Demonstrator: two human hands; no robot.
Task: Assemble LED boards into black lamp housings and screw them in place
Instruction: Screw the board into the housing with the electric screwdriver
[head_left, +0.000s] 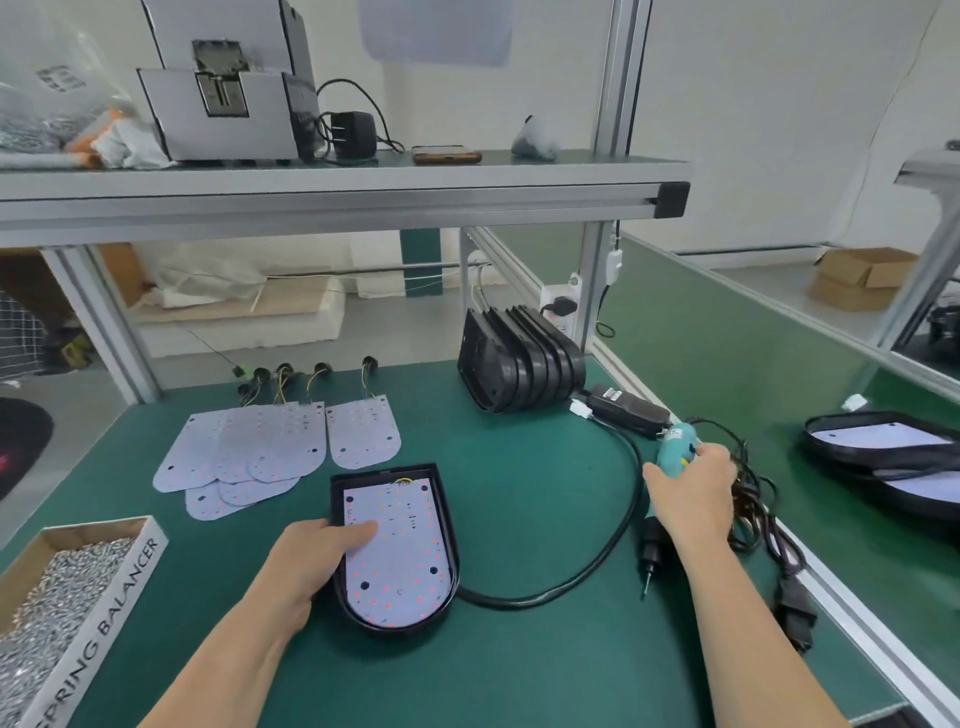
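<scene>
A black lamp housing (445, 525) lies flat on the green bench in front of me, with a white LED board (400, 561) seated inside it. My left hand (306, 558) rests on the housing's left edge, fingers straight and pressing on the board. My right hand (693, 493) grips a teal electric screwdriver (675, 444) at the right; its black tip (649, 556) points down at the bench. Several loose LED boards (260, 447) with wired connectors lie fanned out behind the housing. A stack of black housings (519, 358) leans at the back.
A cardboard box of silver screws (47, 587) sits at the front left. A black power supply (628, 408) and its thick cable (587, 571) curve across the bench's right side. Finished housings (883, 452) lie on the neighbouring bench. An overhead shelf (332, 182) carries a grey box.
</scene>
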